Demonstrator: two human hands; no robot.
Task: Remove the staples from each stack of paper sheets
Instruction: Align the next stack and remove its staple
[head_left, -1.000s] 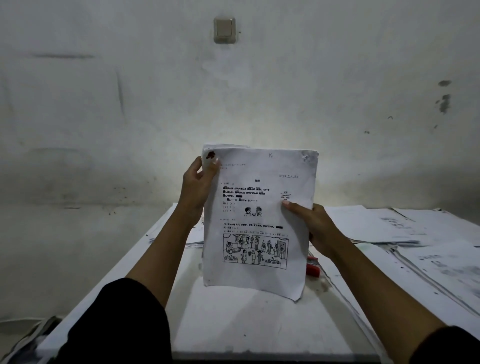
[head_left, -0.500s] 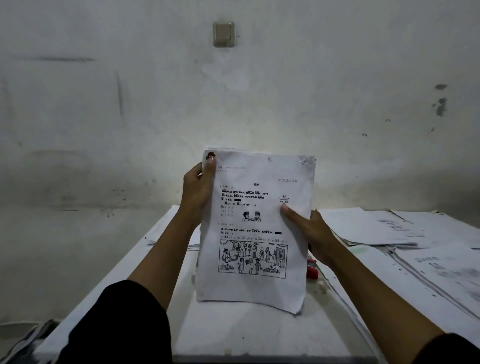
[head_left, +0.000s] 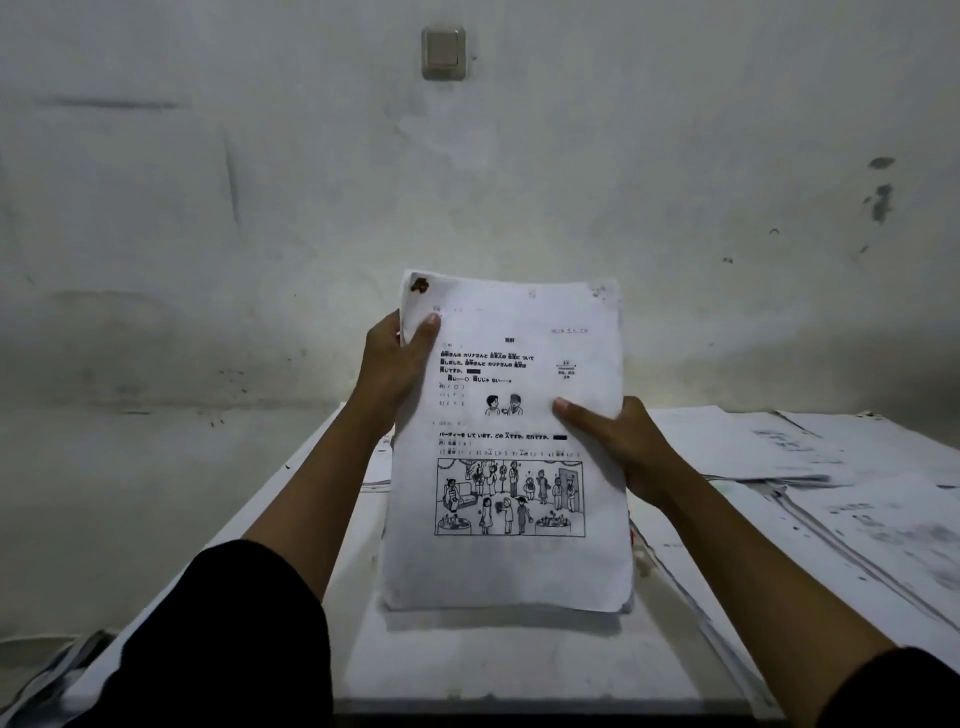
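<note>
Head cam: compared with a second ago, the paper stack (head_left: 506, 447) has dropped lower and swung more square to you, its bottom edge now close above the table (head_left: 498, 660). Your thumb has also slid down off that brown rusty mark (head_left: 418, 285) in the top left corner, so the mark is fully showing now. The red thing that peeked out beside your right wrist earlier is hidden behind the pages.

No real containers here, just loose sheets (head_left: 810, 467) spread over the right side of the table.

Grip-wise: your left hand (head_left: 395, 364) pinches the stack's upper left edge, thumb on the front page, fingers behind. Your right hand (head_left: 618, 441) clamps the right edge about halfway down, thumb lying across the print and the rest curled round the back. So both hands are closed on the stack, holding it upright in the air with the printed cartoon panel facing you. Light switch (head_left: 443, 53) sits on the wall above.
</note>
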